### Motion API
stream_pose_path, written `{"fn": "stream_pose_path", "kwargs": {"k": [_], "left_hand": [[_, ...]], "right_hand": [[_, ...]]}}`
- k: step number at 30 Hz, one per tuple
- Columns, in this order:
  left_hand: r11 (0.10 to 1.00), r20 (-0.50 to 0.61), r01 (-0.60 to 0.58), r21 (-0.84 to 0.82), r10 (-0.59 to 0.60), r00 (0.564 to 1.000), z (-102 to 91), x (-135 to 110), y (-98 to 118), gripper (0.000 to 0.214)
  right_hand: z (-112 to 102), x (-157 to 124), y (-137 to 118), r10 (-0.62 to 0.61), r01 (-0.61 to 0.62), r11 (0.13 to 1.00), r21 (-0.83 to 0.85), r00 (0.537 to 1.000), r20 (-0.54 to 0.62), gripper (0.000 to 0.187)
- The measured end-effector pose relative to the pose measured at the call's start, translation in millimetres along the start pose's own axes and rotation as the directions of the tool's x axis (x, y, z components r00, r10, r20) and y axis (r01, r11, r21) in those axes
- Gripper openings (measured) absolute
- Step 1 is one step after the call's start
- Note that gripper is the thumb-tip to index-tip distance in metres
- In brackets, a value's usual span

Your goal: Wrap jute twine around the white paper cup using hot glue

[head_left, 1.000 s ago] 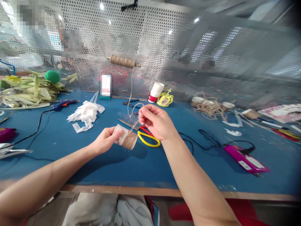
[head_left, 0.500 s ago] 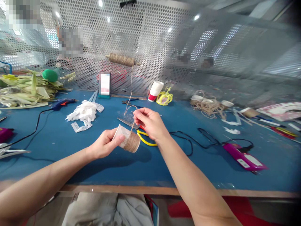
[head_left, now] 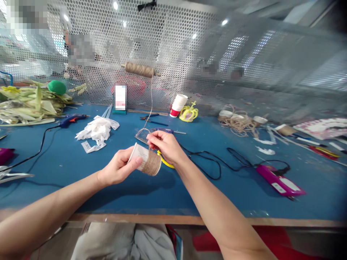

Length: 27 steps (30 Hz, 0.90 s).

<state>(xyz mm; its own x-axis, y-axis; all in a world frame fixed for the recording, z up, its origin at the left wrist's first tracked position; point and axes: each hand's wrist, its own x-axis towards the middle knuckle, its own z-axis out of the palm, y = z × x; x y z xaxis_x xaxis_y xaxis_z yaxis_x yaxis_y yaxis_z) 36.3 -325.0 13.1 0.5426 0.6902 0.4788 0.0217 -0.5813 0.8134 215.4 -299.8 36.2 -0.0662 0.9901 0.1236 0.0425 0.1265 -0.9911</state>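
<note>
My left hand [head_left: 117, 167] grips a small paper cup [head_left: 145, 161] lying sideways in the air, its lower half wound with brown twine. My right hand [head_left: 164, 145] is pinched on the twine strand [head_left: 151, 104] right at the cup's upper side. The strand rises to a twine spool [head_left: 139, 69] hung on the perforated metal screen. Yellow-handled scissors [head_left: 166, 163] lie on the blue table just behind the cup, mostly hidden by my right hand.
On the blue table [head_left: 81, 173] lie white lace scraps [head_left: 97, 130], a blue glue gun [head_left: 72, 118], a pink tool [head_left: 279, 181] with a black cord, a red-and-white cup stack [head_left: 178, 105], twine-wrapped cups [head_left: 240, 121] and green leaves [head_left: 29, 104]. The wooden table edge [head_left: 168, 219] runs near me.
My right hand has come down and toward the cup, drawing the twine onto it. The cup now shows more twine winding and has turned slightly in my left hand.
</note>
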Motion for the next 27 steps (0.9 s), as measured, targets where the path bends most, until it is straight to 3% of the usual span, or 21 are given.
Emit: {"fn": "stream_pose_path", "kwargs": {"k": [6,13,17,20,23,25,27], "left_hand": [[0.998,-0.043,0.012,-0.064,-0.015,0.999,-1.0,-1.2,-2.4,0.04],[0.908,-0.094,0.196,-0.37,-0.246,0.965,2.8,1.5,-10.4,0.044],[0.856,-0.2,0.174,-0.487,-0.304,0.931,0.9,10.1,-14.5,0.044],[0.882,-0.268,0.171,-0.44,-0.31,0.912,-3.3,14.5,-15.8,0.046],[0.936,-0.265,0.195,-0.293,-0.275,0.924,-7.2,14.7,-15.3,0.05],[0.958,-0.236,0.197,-0.21,-0.245,0.94,-9.1,14.2,-14.5,0.048],[0.955,-0.196,0.2,-0.218,-0.243,0.95,-10.4,14.7,-13.7,0.045]], "right_hand": [[2.7,-1.0,6.5,0.055,-0.051,0.997,-0.065,0.997,0.059,0.025],[3.4,3.5,20.4,0.178,-0.164,0.981,-0.106,0.973,0.146,0.024],[-6.0,6.1,14.1,0.181,-0.159,0.976,-0.147,0.972,0.149,0.026],[-14.2,3.5,-1.4,0.192,-0.187,0.981,-0.046,0.973,0.129,0.038],[-18.0,-2.8,-17.0,0.208,-0.215,0.976,-0.009,0.929,0.306,0.048],[-18.2,-6.4,-22.2,0.168,-0.154,0.986,-0.067,0.915,0.366,0.046],[-17.7,-8.5,-22.3,0.093,-0.049,0.99,-0.134,0.935,0.344,0.043]]}}
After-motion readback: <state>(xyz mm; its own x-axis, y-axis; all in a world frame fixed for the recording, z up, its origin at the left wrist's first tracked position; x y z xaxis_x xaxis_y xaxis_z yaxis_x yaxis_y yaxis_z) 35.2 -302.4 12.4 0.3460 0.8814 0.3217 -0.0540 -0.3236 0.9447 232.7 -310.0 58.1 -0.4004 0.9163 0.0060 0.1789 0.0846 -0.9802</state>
